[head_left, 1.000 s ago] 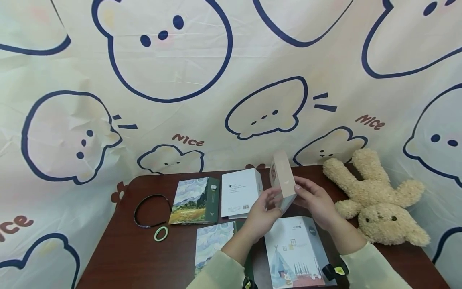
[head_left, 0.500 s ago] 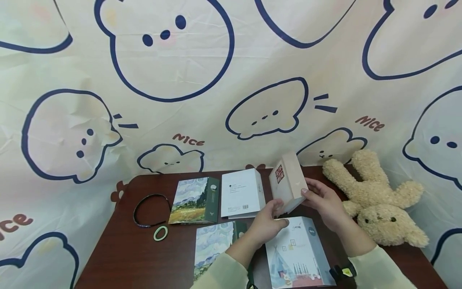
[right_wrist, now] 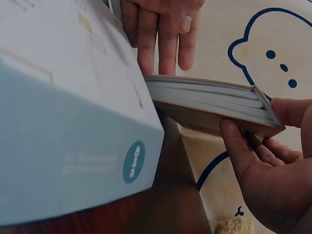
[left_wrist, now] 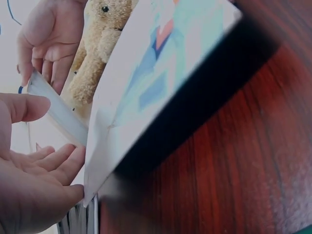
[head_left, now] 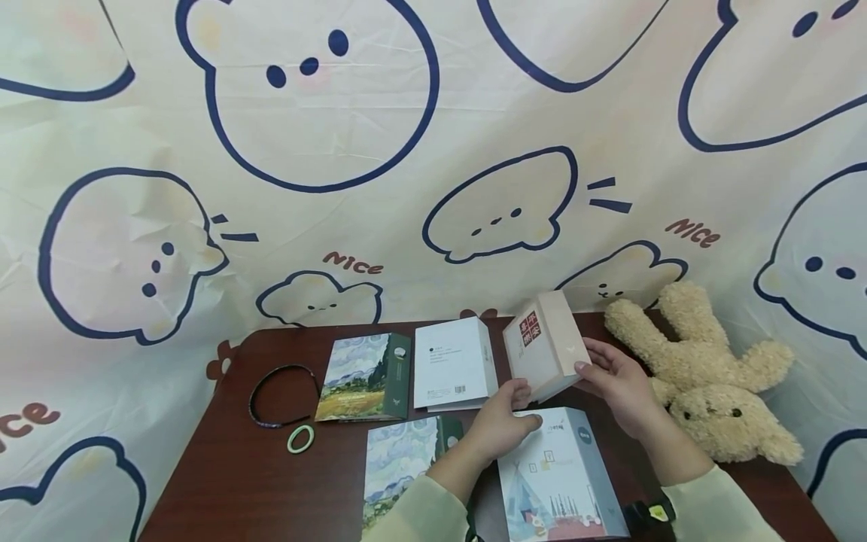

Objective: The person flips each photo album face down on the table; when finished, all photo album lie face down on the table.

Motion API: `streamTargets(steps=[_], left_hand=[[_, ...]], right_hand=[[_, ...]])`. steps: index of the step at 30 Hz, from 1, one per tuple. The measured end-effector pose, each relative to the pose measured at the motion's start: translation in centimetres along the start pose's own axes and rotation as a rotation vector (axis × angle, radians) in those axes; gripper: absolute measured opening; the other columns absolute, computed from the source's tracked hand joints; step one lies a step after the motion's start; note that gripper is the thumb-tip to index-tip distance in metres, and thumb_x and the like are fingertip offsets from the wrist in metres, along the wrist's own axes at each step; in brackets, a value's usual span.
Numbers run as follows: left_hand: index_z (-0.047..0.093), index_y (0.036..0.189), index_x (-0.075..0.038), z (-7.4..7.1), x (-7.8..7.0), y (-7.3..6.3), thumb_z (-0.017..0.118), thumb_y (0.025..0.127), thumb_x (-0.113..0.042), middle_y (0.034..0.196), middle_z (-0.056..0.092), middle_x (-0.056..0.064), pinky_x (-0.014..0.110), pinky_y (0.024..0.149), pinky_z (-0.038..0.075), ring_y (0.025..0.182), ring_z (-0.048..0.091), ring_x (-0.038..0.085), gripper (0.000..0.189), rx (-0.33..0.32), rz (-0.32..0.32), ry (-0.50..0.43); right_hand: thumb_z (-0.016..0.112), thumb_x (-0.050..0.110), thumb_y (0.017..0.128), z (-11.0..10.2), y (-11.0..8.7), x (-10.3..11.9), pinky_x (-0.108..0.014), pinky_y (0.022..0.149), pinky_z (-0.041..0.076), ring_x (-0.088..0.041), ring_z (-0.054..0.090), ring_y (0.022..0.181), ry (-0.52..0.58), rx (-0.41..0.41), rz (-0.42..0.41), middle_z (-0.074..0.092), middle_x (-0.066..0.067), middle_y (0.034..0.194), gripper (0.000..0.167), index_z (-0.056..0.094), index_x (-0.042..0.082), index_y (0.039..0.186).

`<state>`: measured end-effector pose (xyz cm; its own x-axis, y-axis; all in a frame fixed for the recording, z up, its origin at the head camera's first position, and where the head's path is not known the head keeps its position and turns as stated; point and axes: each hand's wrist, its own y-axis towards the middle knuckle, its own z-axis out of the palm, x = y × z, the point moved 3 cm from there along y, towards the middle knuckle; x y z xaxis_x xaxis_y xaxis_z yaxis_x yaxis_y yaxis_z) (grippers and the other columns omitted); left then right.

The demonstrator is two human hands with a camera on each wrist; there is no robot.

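Observation:
A thick cream book (head_left: 547,346) with a red square of characters on its cover stands tilted over the back right of the table. At its right lower edge my right hand (head_left: 623,395) pinches it between thumb and fingers; its page edges show in the right wrist view, where the book (right_wrist: 204,100) runs behind a white book. My left hand (head_left: 494,427) is by the lower left edge, fingers extended and thumb apart; whether its fingertips touch the book is unclear. Below lies the white and pale-blue book (head_left: 552,467) with a tent drawing.
Left of the hands lie a landscape-covered book (head_left: 359,376), a white book (head_left: 450,361) and another painted book (head_left: 400,459). A dark headband (head_left: 254,395) and pale green ring (head_left: 301,439) are farther left. A plush toy (head_left: 718,376) lies at the right.
The cream book has turned so its front cover faces the camera more, and has shifted right and down. My right hand moved right with it; the left hand's thumb has come away from it.

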<state>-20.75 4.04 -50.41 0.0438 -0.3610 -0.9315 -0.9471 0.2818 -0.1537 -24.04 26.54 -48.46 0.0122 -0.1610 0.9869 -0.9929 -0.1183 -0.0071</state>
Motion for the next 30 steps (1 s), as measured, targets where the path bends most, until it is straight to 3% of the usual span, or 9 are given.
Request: streamTargets(steps=[10,19,25,30], left_hand=[[0.053,0.149,-0.016,0.1,0.1,0.1,0.074,0.091,-0.023,0.142,0.064,0.0,0.057,0.112,0.041,0.135,0.057,0.026,0.063,0.002,-0.012,0.081],[0.052,0.15,-0.017,0.2,0.2,0.2,0.073,0.092,-0.025,0.139,0.066,-0.001,0.054,0.113,0.042,0.135,0.057,0.026,0.063,0.01,-0.003,0.148],[0.052,0.151,-0.018,0.2,0.4,0.2,0.074,0.092,-0.026,0.139,0.066,-0.001,0.054,0.113,0.041,0.136,0.056,0.025,0.063,0.016,-0.005,0.162],[0.052,0.151,-0.018,0.3,0.4,0.2,0.074,0.092,-0.027,0.141,0.065,-0.001,0.055,0.114,0.04,0.137,0.055,0.026,0.064,0.015,-0.009,0.171]], right_hand=[[0.065,0.024,0.105,-1.1,-0.1,-1.5,-0.033,0.092,0.058,-0.007,0.068,0.11,0.025,-0.036,0.044,0.045,-0.03,0.152,0.069,0.032,-0.004,0.159],[0.064,0.02,0.105,-2.0,-0.3,-3.0,-0.025,0.091,0.056,-0.004,0.065,0.108,-0.038,-0.093,0.096,0.045,-0.033,0.151,0.067,0.032,-0.007,0.158],[0.062,0.023,0.106,-2.1,-0.3,-3.7,-0.023,0.091,0.056,-0.031,0.06,0.126,-0.172,-0.13,0.127,0.048,-0.034,0.149,0.065,0.036,-0.009,0.155],[0.06,0.023,0.106,-1.7,-0.4,-3.7,-0.04,0.096,0.056,-0.045,0.056,0.131,-0.391,-0.169,0.13,0.051,-0.036,0.145,0.059,0.043,-0.009,0.152]])
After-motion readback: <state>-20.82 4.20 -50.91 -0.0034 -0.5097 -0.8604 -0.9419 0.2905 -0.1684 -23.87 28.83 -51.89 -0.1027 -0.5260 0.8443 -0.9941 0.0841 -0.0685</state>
